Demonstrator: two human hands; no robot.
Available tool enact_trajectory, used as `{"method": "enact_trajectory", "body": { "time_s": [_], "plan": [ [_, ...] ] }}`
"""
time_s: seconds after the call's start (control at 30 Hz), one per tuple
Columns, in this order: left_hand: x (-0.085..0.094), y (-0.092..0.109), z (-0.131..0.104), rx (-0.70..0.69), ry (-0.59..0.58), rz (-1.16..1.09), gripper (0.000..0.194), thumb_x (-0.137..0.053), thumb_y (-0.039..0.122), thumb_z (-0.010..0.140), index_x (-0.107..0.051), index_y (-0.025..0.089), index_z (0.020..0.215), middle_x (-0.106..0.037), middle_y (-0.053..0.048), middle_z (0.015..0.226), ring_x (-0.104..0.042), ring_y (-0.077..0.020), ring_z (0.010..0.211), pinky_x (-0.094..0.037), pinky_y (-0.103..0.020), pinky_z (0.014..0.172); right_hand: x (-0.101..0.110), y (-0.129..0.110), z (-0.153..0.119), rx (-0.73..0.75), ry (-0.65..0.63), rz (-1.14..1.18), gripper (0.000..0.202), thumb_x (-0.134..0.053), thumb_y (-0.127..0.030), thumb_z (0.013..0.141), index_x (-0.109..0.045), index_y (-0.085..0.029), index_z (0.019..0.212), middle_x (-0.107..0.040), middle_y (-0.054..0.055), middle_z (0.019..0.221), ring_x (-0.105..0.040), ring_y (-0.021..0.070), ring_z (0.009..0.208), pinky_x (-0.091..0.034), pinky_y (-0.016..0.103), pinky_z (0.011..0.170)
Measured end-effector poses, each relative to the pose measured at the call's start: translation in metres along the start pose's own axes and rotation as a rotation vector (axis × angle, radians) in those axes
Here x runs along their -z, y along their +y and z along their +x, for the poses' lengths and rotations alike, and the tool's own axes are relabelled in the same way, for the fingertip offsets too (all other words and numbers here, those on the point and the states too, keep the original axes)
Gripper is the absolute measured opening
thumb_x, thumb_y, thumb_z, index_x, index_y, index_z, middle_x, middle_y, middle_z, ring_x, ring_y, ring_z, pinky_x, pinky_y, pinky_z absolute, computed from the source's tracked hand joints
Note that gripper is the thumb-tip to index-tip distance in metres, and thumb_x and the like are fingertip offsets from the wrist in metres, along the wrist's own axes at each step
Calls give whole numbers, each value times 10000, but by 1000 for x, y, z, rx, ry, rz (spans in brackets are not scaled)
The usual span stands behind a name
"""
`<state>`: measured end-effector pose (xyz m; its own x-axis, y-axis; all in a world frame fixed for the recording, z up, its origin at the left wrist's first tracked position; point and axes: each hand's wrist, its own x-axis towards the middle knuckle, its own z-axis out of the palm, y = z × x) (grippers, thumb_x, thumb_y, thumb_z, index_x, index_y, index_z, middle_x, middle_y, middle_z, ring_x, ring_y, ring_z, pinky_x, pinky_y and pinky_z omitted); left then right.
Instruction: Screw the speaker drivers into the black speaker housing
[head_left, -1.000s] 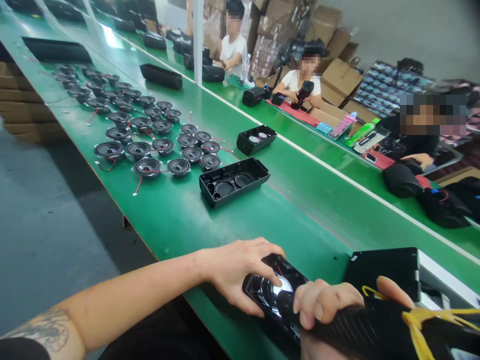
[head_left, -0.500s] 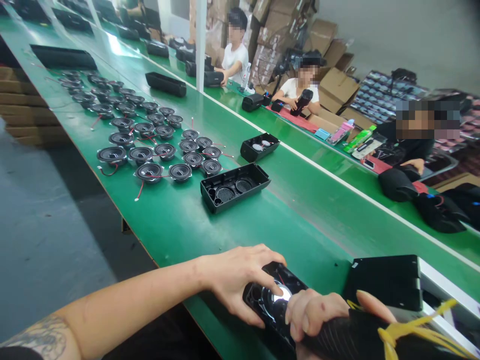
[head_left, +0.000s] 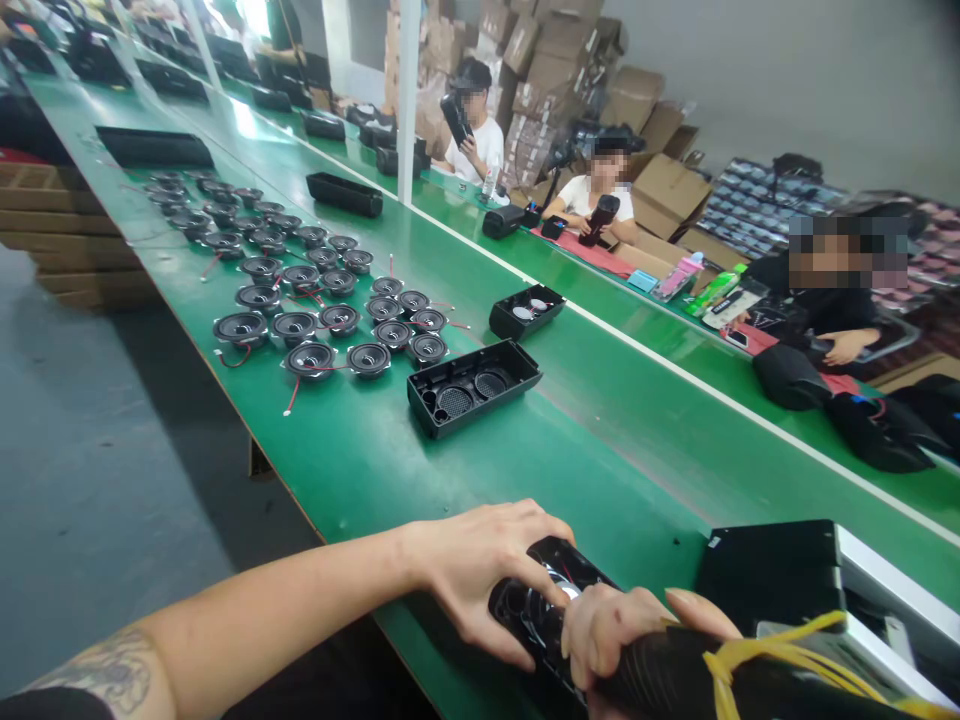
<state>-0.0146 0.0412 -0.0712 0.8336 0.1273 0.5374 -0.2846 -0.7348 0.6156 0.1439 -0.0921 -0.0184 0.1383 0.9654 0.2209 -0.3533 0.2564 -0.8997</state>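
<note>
At the lower centre, my left hand (head_left: 480, 570) is closed around a black speaker housing (head_left: 551, 550) lying near the bench edge. Its thumb and fingers span the housing, and part of a speaker driver with a shiny centre shows inside. My right hand (head_left: 611, 630) grips the ribbed black handle of what looks like an electric screwdriver (head_left: 667, 675), with a yellow tie knotted round it. That fist is right over the housing, beside my left fingertips; the tool's tip is hidden. Farther up the bench sits another open housing (head_left: 472, 390) with two round grilles.
Many loose speaker drivers (head_left: 311, 360) with thin red wires cover the bench's left part. A smaller housing (head_left: 525, 312) holds two pale discs. Right of my hands stands a black box (head_left: 772, 570) beside a light metal rail. Co-workers sit across the green line.
My right hand and the screwdriver have shifted slightly left over the housing. My left hand keeps its hold. Across the line, one co-worker has lifted a black speaker to head height.
</note>
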Motion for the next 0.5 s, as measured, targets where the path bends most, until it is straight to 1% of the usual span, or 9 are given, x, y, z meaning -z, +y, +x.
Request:
{"method": "enact_trajectory", "body": {
  "time_s": [0.07, 0.13, 0.23, 0.3, 0.4, 0.47, 0.5],
  "plan": [
    [-1, -1, -1, -11, 5, 2, 602, -907, 689, 768, -808, 260, 1179, -618, -145, 1457, -658, -338, 1245, -537, -463, 1168, 15, 11, 4, 21, -61, -26, 789, -331, -721, 1131, -622, -253, 566, -595, 8, 449, -570, 208, 359, -503, 331, 439],
    [-2, -2, -2, -19, 5, 3, 595, -907, 693, 763, -808, 256, 1154, -617, -143, 1457, -657, -338, 1249, -535, -460, 1168, 25, 19, 6, 38, -110, -55, 792, -337, -719, 1128, -545, -250, 524, -545, -2, 393, -519, 204, 303, -462, 323, 389],
    [-2, -2, -1, -16, 2, 0, 573, -905, 690, 757, -806, 250, 1112, -622, -146, 1442, -661, -340, 1220, -547, -470, 1136, 31, 23, 5, 61, -109, -95, 714, -356, -641, 1145, -577, -255, 587, -610, 3, 475, -566, 198, 369, -527, 328, 444],
    [-1, 0, 0, -8, -6, -1, 576, -905, 679, 754, -802, 242, 1115, -627, -153, 1430, -662, -347, 1216, -546, -474, 1124, 31, 24, 4, 84, -123, -116, 681, -350, -609, 1149, -598, -255, 623, -621, 3, 506, -587, 191, 401, -562, 324, 475],
    [-1, 3, 0, 25, -23, 5, 589, -903, 668, 750, -784, 262, 1159, -630, -149, 1451, -662, -360, 1229, -528, -504, 1123, 33, 30, 10, 117, -226, -144, 735, -331, -687, 1120, -554, -254, 569, -583, 1, 432, -556, 200, 315, -557, 325, 399],
    [-3, 4, -3, 63, -37, 11, 625, -903, 676, 738, -761, 292, 1210, -614, -146, 1491, -648, -390, 1265, -503, -561, 1139, 35, 32, 19, 136, -282, -186, 782, -318, -733, 1100, -515, -255, 514, -559, 12, 390, -518, 213, 256, -537, 340, 336],
    [-3, 3, -5, 88, -42, 11, 676, -905, 688, 727, -741, 303, 1259, -585, -156, 1529, -629, -420, 1305, -493, -598, 1143, 36, 31, 25, 152, -280, -220, 803, -303, -738, 1099, -505, -257, 488, -539, 17, 373, -498, 214, 241, -522, 344, 312]
  ]
}}
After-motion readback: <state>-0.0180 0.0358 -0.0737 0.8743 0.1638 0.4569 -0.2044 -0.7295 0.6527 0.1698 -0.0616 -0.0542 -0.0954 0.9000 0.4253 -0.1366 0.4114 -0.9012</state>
